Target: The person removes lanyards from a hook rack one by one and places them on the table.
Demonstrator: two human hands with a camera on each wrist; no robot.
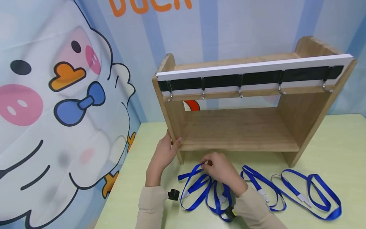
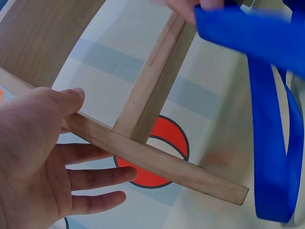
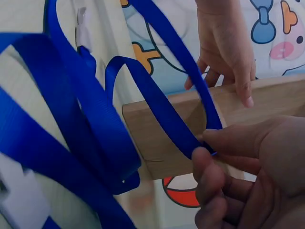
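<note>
A wooden shelf (image 1: 240, 128) stands on the table. At its left side panel, my left hand (image 1: 166, 149) holds the lower front edge, with the thumb on one side and the fingers on the other. In the left wrist view those fingers look fairly straight. My right hand (image 1: 221, 167) pinches a blue lanyard (image 3: 159, 109) between thumb and fingertips, just in front of the shelf's lower left. The pinched loop is raised, while the rest of the ribbon trails down among other blue ribbon. A white clip piece (image 3: 83, 31) shows on the ribbon.
Along the shelf's upper front runs a black strip (image 1: 220, 81) on a white board, with several metal hooks (image 1: 240, 92). More blue lanyards (image 1: 328, 194) lie on the table (image 1: 128, 203) to the right. A cartoon-printed cloth (image 1: 94, 143) hangs behind and at left.
</note>
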